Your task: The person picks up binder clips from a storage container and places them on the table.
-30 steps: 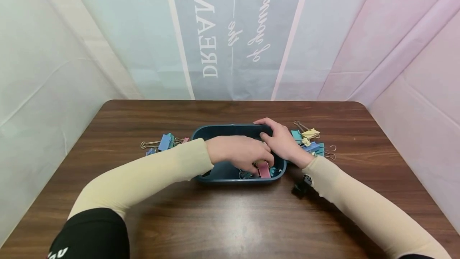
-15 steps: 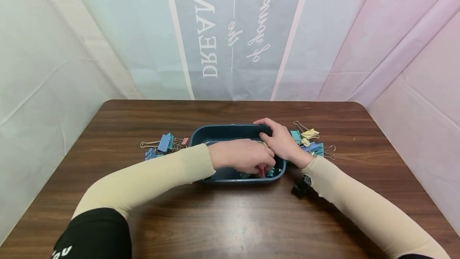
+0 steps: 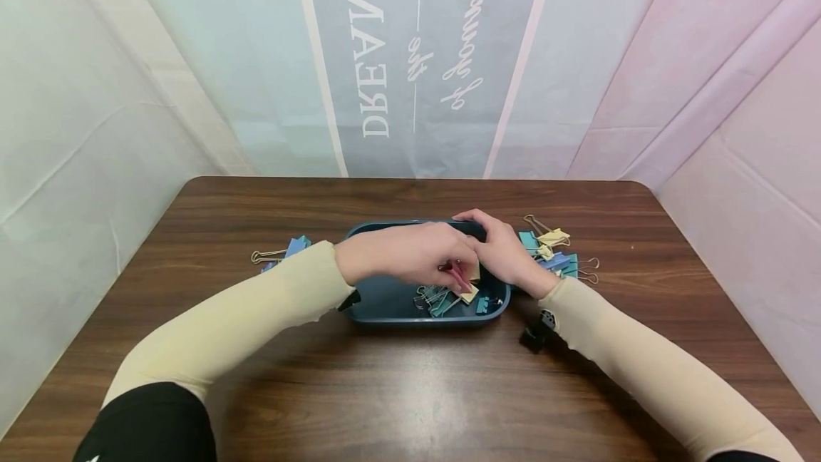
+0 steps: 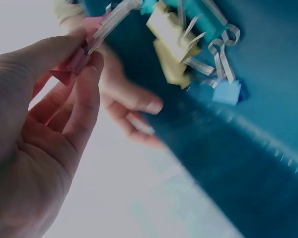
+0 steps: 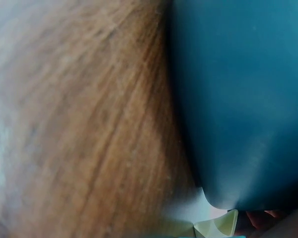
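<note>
My left hand (image 3: pixel 417 252) is over the dark blue bin (image 3: pixel 391 321) and pinches a pink binder clip (image 4: pixel 79 60) between thumb and fingers. Below it in the bin lie several clips: yellow ones (image 4: pixel 169 32), teal ones with wire handles (image 3: pixel 439 304), and a small blue one (image 4: pixel 227 92). At the bin's right end my right hand (image 3: pixel 503 252) grips the rim, thumb inside and fingers over the outside. Its fingers are mostly hidden in the right wrist view, where the bin's outer wall (image 5: pixel 238 109) fills the right side.
Right of the bin is a pile of binder clips, with a yellow clip (image 3: pixel 553 237) and a teal clip (image 3: pixel 529 242) on view. To the left, blue clips (image 3: pixel 297 245) lie partly behind my left sleeve. All stand on a brown wooden table (image 3: pixel 410 391).
My left hand, low in the bin half a second ago, has risen and shifted away from the near wall with the pink binder clip. Clips beneath are uncovered. The right hand stays put.
</note>
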Demonstrator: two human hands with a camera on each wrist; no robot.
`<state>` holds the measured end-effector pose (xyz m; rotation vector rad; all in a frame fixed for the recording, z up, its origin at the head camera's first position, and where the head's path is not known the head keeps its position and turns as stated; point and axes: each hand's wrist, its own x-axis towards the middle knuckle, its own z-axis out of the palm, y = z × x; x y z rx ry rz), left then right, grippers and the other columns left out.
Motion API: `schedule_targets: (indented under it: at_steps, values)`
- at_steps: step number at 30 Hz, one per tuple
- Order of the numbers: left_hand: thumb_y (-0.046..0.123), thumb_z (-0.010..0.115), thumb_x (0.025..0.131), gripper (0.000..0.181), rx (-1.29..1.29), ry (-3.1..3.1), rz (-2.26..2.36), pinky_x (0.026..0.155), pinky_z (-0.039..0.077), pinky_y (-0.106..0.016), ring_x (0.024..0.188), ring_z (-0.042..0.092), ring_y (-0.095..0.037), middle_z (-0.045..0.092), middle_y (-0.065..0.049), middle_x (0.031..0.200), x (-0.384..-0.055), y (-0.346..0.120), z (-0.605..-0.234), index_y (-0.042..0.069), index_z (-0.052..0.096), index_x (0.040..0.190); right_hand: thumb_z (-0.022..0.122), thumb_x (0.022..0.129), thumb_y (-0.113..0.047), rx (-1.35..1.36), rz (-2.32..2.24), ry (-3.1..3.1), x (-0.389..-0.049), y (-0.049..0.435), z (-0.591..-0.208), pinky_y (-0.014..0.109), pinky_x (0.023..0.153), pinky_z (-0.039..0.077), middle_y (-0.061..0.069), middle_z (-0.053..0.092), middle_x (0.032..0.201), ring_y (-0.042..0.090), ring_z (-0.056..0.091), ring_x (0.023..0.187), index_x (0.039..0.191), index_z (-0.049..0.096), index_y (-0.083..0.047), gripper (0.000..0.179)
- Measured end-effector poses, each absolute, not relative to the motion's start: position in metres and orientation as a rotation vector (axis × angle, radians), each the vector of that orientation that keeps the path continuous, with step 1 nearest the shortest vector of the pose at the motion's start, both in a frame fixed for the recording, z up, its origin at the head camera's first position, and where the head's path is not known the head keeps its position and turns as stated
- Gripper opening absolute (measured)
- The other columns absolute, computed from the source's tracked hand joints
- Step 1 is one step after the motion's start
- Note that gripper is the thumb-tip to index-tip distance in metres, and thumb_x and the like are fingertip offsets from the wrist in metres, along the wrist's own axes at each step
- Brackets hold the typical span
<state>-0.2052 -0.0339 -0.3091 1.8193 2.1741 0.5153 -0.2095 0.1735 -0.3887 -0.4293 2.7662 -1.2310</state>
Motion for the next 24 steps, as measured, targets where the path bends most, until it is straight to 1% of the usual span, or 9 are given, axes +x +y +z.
schedule_targets:
  at_steps: [2,3,6,10,13,15,18,21,24]
  values:
    - [0.018,0.075,0.091,0.007,1.828,2.2,0.563,0.076,0.046,-0.018,0.082,0.057,-0.002,0.063,0.007,0.091,-0.204,-0.04,-0.302,0.014,0.07,0.092,0.055,0.102,-0.022,-0.433,-1.222,2.773,-0.21,0.174,-0.388,0.048,0.087,0.049,0.012,0.061,0.13,0.028,0.062,0.104,0.137,0.054,-0.021,0.035]
    - [0.019,0.076,0.091,0.008,1.83,2.217,0.581,0.075,0.047,-0.018,0.082,0.057,-0.002,0.062,0.007,0.09,-0.203,-0.043,-0.299,0.014,0.07,0.09,0.055,0.102,-0.021,-0.432,-1.217,2.776,-0.21,0.174,-0.388,0.047,0.085,0.049,0.013,0.062,0.129,0.028,0.062,0.101,0.137,0.054,-0.021,0.035]
    - [0.019,0.078,0.089,0.011,1.819,2.255,0.642,0.071,0.048,-0.019,0.081,0.057,-0.002,0.061,0.007,0.088,-0.2,-0.055,-0.293,0.014,0.069,0.09,0.054,0.102,-0.015,-0.421,-1.211,2.774,-0.21,0.173,-0.388,0.042,0.074,0.048,0.014,0.063,0.124,0.027,0.061,0.087,0.137,0.054,-0.021,0.036]
    - [0.018,0.078,0.089,0.01,1.77,2.275,0.742,0.066,0.05,-0.018,0.08,0.057,-0.003,0.062,0.007,0.09,-0.194,-0.075,-0.29,0.014,0.069,0.092,0.054,0.101,-0.012,-0.401,-1.221,2.763,-0.21,0.172,-0.388,0.039,0.065,0.046,0.013,0.063,0.122,0.025,0.059,0.076,0.137,0.054,-0.02,0.037]
    - [0.017,0.077,0.089,0.01,1.725,2.306,0.814,0.066,0.051,-0.019,0.078,0.056,-0.003,0.062,0.008,0.091,-0.189,-0.092,-0.29,0.016,0.069,0.093,0.055,0.101,-0.012,-0.393,-1.212,2.771,-0.209,0.172,-0.388,0.038,0.059,0.044,0.011,0.061,0.126,0.023,0.055,0.064,0.138,0.054,-0.021,0.038]
    - [0.017,0.077,0.089,0.009,1.692,2.332,0.853,0.065,0.052,-0.02,0.078,0.056,-0.003,0.062,0.009,0.091,-0.186,-0.103,-0.29,0.016,0.069,0.093,0.055,0.101,-0.013,-0.385,-1.209,2.773,-0.209,0.172,-0.388,0.038,0.055,0.043,0.01,0.059,0.13,0.022,0.05,0.055,0.138,0.054,-0.022,0.038]
    - [0.015,0.076,0.09,0.008,1.656,2.378,0.885,0.064,0.052,-0.023,0.076,0.056,-0.004,0.062,0.01,0.09,-0.182,-0.122,-0.291,0.017,0.069,0.093,0.055,0.101,-0.014,-0.373,-1.209,2.767,-0.208,0.172,-0.388,0.038,0.05,0.041,0.009,0.055,0.134,0.022,0.042,0.045,0.138,0.053,-0.024,0.039]
    - [0.014,0.076,0.09,0.008,1.611,2.421,0.912,0.062,0.052,-0.026,0.074,0.056,-0.004,0.062,0.011,0.09,-0.18,-0.142,-0.294,0.017,0.069,0.094,0.055,0.101,-0.013,-0.373,-1.216,2.756,-0.209,0.172,-0.388,0.038,0.05,0.041,0.009,0.054,0.136,0.021,0.041,0.044,0.139,0.053,-0.024,0.039]
    - [0.013,0.078,0.088,0.013,1.548,2.477,0.94,0.062,0.053,-0.026,0.074,0.058,-0.005,0.063,0.013,0.091,-0.178,-0.165,-0.3,0.018,0.069,0.095,0.055,0.101,-0.013,-0.371,-1.226,2.749,-0.209,0.172,-0.387,0.038,0.051,0.041,0.009,0.055,0.135,0.021,0.041,0.045,0.139,0.053,-0.024,0.039]
